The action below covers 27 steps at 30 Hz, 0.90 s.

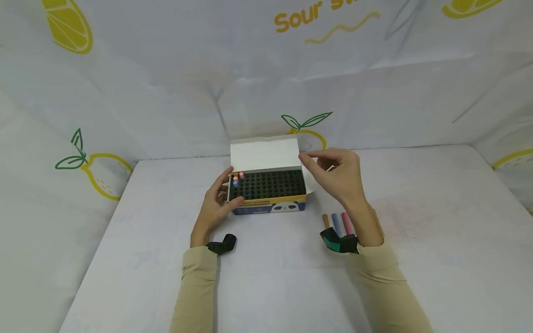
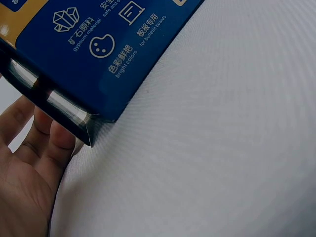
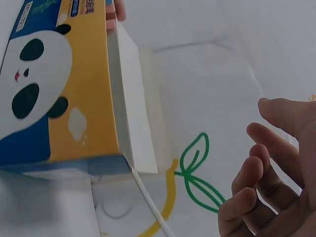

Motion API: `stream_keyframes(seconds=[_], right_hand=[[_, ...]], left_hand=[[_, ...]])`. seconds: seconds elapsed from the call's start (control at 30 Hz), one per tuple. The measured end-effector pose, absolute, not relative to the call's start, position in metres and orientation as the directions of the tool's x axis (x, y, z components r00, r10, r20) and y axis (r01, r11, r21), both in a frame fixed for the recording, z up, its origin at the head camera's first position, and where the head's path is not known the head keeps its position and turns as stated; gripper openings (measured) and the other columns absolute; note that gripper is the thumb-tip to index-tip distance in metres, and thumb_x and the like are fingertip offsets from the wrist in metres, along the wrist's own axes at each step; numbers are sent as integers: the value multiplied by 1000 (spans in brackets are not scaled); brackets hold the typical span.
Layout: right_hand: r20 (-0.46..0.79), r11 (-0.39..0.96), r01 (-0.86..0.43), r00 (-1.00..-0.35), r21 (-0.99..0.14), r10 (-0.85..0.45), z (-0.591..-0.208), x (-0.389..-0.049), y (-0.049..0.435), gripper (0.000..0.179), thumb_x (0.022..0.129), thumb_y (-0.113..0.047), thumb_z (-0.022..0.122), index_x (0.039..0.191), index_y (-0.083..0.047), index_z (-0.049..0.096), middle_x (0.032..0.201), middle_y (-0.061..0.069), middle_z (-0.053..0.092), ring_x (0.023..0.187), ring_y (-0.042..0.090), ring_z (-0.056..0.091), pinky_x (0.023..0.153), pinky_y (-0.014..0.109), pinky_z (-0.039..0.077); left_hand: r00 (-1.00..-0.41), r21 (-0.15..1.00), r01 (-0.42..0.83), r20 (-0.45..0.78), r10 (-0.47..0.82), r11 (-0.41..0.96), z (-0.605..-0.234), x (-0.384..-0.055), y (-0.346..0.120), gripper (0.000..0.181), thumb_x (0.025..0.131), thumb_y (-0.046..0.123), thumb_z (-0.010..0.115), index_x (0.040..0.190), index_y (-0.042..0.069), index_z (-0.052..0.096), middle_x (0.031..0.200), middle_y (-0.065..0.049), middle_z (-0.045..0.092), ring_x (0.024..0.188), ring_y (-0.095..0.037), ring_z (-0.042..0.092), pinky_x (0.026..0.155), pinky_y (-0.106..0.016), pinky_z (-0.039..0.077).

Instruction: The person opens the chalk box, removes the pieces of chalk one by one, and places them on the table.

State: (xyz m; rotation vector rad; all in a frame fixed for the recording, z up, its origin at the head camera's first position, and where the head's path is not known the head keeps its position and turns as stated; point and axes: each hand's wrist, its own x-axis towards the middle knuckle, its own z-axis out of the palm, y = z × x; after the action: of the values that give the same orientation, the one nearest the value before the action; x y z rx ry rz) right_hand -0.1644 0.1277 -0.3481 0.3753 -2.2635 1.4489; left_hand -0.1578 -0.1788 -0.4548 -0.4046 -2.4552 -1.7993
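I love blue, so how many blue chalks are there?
2. One blue chalk is in the box; another lies on the table between an orange chalk and a pink chalk. More may be hidden.

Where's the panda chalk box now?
In the head view, the panda chalk box stands near the middle, between the left hand, gripping its left end, and the right hand.

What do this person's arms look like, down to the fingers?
Beige sleeves end in cuffs. The left wrist wears a bent black gadget; the right wrist, a black and green one. The fingers show no rings or gloves.
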Motion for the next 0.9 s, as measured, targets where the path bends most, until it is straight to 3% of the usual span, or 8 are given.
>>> stream_keyframes(seconds=[0.13, 0.5, 0.9], right_hand=[[499, 413, -470, -865, -780, -41, -347, -168, 109, 15, 86, -17, 82, 92, -4, 83, 64, 9, 64, 59, 7, 52, 54, 19, 43], [471, 346, -496, -867, -796, -161, -359, -180, 52, 16, 86, -15, 82, 93, 0, 83, 65, 14, 65, 56, 13, 50, 56, 22, 42], [346, 524, -408, -913, -748, -217, -381, -187, 6, 18, 91, -18, 77, 100, -4, 83, 72, 10, 69, 58, 14, 52, 52, 21, 36]], left_hand=[[-962, 926, 254, 214, 167, 280, -455, -158, -179, 81, 88, 20, 77, 158, 28, 39, 142, -16, 50, 96, -23, 46, 77, -24, 43], [-964, 926, 250, 211, 161, 283, -456, -159, -183, 80, 88, 22, 77, 158, 30, 39, 142, -15, 51, 97, -22, 49, 79, -24, 45], [-953, 928, 282, 242, 183, 242, -457, -161, -181, 80, 89, 20, 77, 159, 25, 39, 143, -17, 52, 98, -19, 52, 78, -22, 48]])
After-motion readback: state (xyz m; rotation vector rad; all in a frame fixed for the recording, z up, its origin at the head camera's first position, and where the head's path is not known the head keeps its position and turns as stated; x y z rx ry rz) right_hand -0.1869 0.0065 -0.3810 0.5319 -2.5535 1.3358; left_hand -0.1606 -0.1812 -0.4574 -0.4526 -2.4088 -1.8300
